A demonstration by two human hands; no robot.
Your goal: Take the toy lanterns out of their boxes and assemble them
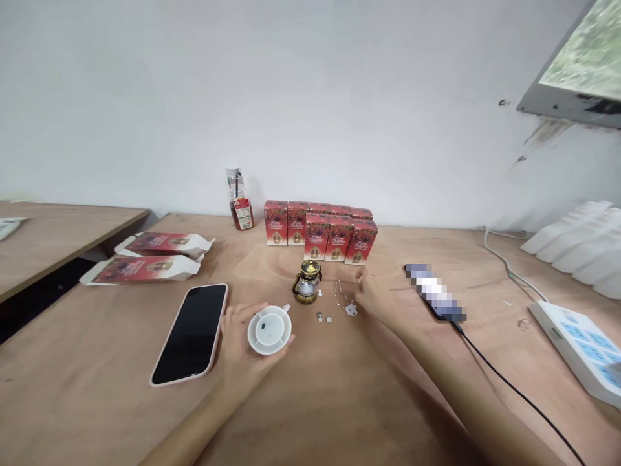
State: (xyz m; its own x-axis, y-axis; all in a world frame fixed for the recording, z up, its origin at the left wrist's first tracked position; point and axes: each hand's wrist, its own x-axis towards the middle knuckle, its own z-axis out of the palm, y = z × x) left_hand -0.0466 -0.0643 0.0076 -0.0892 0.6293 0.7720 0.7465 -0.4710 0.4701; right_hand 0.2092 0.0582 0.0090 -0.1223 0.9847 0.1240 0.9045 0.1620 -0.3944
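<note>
A round white piece point(270, 330) was held around its side in the left hand point(239, 333), apparently to leave its face exposed, while the right hand point(372, 292), its contents indiscernible, was curled near a white tag point(351, 310) on the tabletop point(301, 401), beyond a small lantern point(306, 286).

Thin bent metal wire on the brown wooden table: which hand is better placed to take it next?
Probably the right hand: it is close beside the wire, whereas the left hand holds a round white plastic part.
</note>
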